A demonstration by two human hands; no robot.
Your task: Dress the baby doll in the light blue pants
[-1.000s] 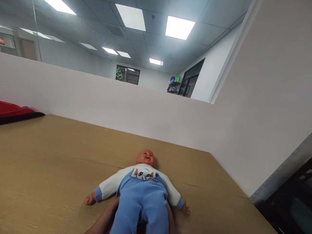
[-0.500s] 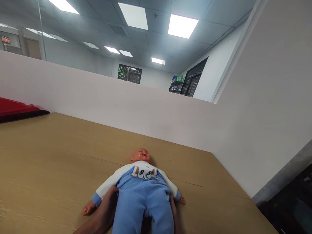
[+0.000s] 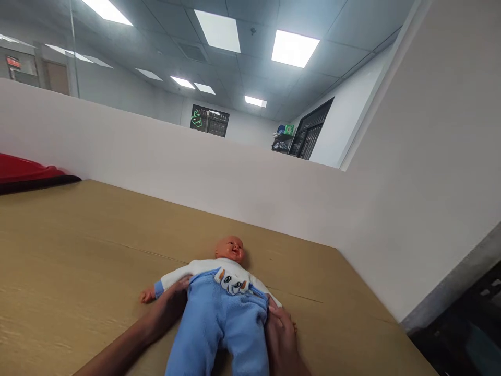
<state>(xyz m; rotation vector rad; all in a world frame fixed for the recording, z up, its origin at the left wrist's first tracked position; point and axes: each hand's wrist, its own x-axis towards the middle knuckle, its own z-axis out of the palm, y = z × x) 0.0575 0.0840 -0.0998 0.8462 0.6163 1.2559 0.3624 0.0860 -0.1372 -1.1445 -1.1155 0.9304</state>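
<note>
A baby doll [image 3: 230, 248] lies on its back on the brown tabletop, head toward the wall. It wears a white long-sleeved top [image 3: 180, 275] with blue cuffs and light blue plush trousers [image 3: 219, 318] pulled high over its chest. An animal face is stitched at the front of the waist. My left hand [image 3: 177, 295] is closed at the trousers' upper left side, its thumb by the waistband. On the opposite side, my right hand [image 3: 279, 324] grips the trousers' upper edge, fingers curled. It partly hides the doll's right-side arm. The doll's feet are out of frame.
The brown tabletop [image 3: 97, 261] has seams running across it. A low white wall [image 3: 195, 167] borders its far side, and another wall [image 3: 410, 183] rises at right. A red object with a black edge [image 3: 31, 172] lies at far left. Dark space shows beyond the table's right edge.
Both hands have moved up along the doll's sides, and more of my right hand shows. The doll's legs have swung left and its body is turned slightly.
</note>
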